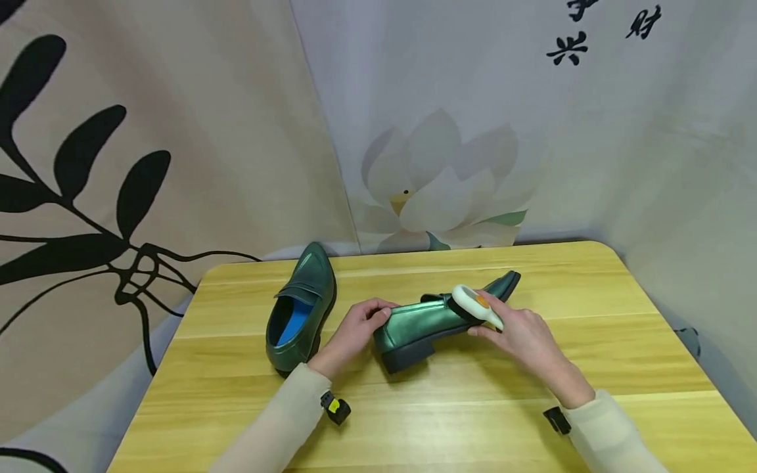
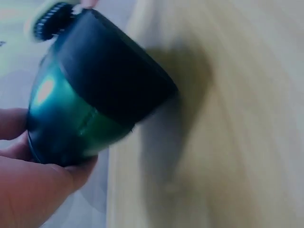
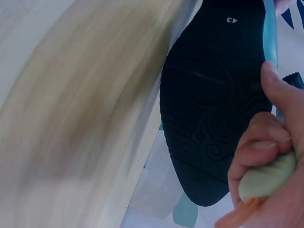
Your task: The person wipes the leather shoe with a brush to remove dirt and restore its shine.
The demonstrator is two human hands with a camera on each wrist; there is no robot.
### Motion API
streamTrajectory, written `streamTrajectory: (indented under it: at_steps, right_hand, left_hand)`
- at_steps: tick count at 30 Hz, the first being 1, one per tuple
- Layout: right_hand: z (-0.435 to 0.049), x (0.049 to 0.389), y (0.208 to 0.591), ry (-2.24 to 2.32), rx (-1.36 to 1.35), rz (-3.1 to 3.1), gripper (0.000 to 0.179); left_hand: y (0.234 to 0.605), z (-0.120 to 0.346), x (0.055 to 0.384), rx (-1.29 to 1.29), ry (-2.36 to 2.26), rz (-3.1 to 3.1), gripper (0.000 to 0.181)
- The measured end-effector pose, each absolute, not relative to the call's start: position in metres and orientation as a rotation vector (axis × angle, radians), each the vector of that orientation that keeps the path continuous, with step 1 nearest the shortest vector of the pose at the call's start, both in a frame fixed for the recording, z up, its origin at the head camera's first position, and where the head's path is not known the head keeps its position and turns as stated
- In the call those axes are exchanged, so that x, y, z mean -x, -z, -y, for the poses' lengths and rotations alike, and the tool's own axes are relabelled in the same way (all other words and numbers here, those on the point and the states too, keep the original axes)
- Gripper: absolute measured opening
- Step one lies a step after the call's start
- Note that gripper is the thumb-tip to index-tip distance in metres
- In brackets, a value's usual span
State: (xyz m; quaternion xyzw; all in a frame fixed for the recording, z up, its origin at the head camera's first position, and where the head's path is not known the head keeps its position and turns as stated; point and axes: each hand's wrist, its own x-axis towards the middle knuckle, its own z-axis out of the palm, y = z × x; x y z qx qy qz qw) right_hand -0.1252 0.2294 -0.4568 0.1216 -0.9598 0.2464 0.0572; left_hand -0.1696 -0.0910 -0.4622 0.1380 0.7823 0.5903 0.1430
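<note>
A green loafer (image 1: 420, 323) with a black sole is held tilted above the table, its toe pointing to the far right. My left hand (image 1: 361, 326) grips the loafer at the back of its opening, above the heel. In my right hand (image 1: 523, 335) is a white brush (image 1: 476, 305) with an orange spot and dark bristles, which lie against the shoe's side near the vamp. The right wrist view shows the patterned black sole (image 3: 216, 95) marked 43, with fingers curled round the brush handle (image 3: 268, 178). The left wrist view shows the heel (image 2: 114, 66) close up.
A matching green loafer (image 1: 301, 309) with a blue insole stands upright on the left of the wooden table (image 1: 473, 420), toe toward the back edge. Behind the table hangs a printed curtain (image 1: 236, 131). Black wrist cameras sit on both sleeves.
</note>
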Motion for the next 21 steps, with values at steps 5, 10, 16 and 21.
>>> streamTrajectory:
  at_steps: [5, 10, 16, 21]
  right_hand:
    - [-0.237, 0.126, 0.454, -0.738, -0.337, 2.910, 0.072]
    - [-0.251, 0.126, 0.452, -0.721, -0.312, 2.942, 0.073]
    - [-0.252, 0.129, 0.453, -0.725, -0.282, 2.963, 0.076]
    - [-0.241, 0.122, 0.454, -0.752, -0.262, 2.936, 0.081]
  left_hand:
    - [0.458, 0.079, 0.176, -0.324, -1.796, -2.118, 0.030]
    - [0.462, 0.062, 0.183, -0.300, -1.815, -2.078, 0.030]
    - [0.467, 0.060, 0.188, -0.445, -1.627, -2.349, 0.030]
    - [0.473, 0.067, 0.187, -0.548, -1.487, -2.487, 0.031]
